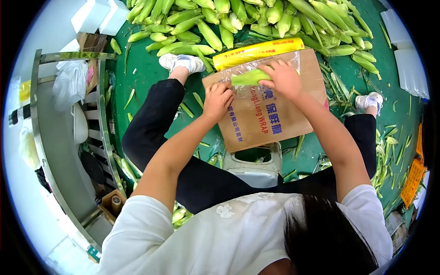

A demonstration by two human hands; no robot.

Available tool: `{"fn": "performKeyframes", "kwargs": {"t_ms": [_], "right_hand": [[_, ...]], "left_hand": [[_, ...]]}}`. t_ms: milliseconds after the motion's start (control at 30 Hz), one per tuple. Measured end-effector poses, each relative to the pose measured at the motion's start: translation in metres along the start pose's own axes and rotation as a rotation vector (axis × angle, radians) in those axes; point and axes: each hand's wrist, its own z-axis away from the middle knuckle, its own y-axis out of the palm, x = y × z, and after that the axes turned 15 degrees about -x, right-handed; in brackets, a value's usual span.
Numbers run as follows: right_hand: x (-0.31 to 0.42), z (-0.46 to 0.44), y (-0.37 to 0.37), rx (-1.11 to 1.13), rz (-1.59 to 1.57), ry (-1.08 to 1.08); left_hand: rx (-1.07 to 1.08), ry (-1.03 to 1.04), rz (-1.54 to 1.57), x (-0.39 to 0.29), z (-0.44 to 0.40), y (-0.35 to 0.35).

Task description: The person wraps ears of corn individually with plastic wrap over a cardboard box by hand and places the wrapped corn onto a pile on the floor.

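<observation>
On a flattened cardboard box (293,112) lies a stretch of clear cling film (224,76), which runs from a yellow-wrapped roll (259,52) along the board's far edge. A pale green ear of corn (247,78) rests sideways over the film. My right hand (283,79) grips the corn's right end, thumb below and fingers above. Just left of the corn, my left hand (218,101) has its fingers curled down at the film's left edge, seemingly pinching it; the fingertips are partly hidden.
A big heap of husked-green corn (275,16) covers the floor beyond the board. Under the board stands a grey plastic stool (255,167). A metal rack (98,119) is at the left; leaf scraps (387,151) litter the green floor (151,107).
</observation>
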Motion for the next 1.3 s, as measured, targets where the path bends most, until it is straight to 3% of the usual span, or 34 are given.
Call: {"fn": "performKeyframes", "kwargs": {"t_ms": [100,233,333,367,467,533,633,733,767,833,867,967,1067,1100,1233,1300], "right_hand": [[-0.004,0.004,-0.001,0.056,0.043,0.022],[0.007,0.058,-0.022,0.200,0.008,-0.084],[0.023,0.086,-0.036,0.215,-0.094,-0.108],[0.027,0.087,-0.036,0.193,-0.104,-0.092],[0.032,0.065,-0.034,0.143,-0.104,-0.022],[0.031,0.047,-0.025,-0.012,-0.106,0.024],[0.014,0.016,0.011,-0.173,0.032,0.243],[0.003,-0.037,0.004,0.229,-0.160,0.594],[0.009,-0.041,-0.004,0.202,-0.188,0.649],[0.025,-0.013,-0.005,0.157,-0.127,0.318],[0.031,0.000,-0.006,0.135,-0.091,0.154],[0.042,0.020,-0.015,-0.042,0.010,-0.078],[0.034,-0.001,-0.008,0.121,-0.081,0.011],[0.029,-0.006,0.001,0.207,-0.014,-0.020],[0.020,0.000,-0.004,0.395,-0.193,-0.021],[0.022,-0.010,-0.023,0.810,-0.346,0.096]], "left_hand": [[0.165,0.245,0.081,0.001,-0.001,-0.010],[0.276,0.147,0.285,-0.029,-0.013,-0.053],[0.385,-0.071,0.482,-0.058,0.000,-0.022],[0.329,-0.151,0.576,-0.061,-0.004,-0.005],[0.231,-0.016,0.542,-0.048,-0.028,0.048],[0.229,0.065,0.188,-0.042,-0.056,0.057],[0.489,-0.120,-0.127,-0.037,-0.112,0.051],[0.610,-0.555,0.162,0.026,-0.160,0.050],[0.430,-0.523,0.059,0.035,-0.166,0.039],[0.138,-0.526,-0.011,0.043,-0.178,0.024],[0.106,-0.518,0.098,0.040,-0.178,0.022],[0.033,-0.485,0.524,0.007,-0.178,0.045],[0.143,-0.182,0.719,-0.026,-0.185,0.078],[0.311,-0.215,0.833,-0.026,-0.187,0.095],[0.322,0.057,0.361,-0.029,-0.162,0.124],[0.247,0.247,0.121,-0.041,-0.147,0.125]]}}
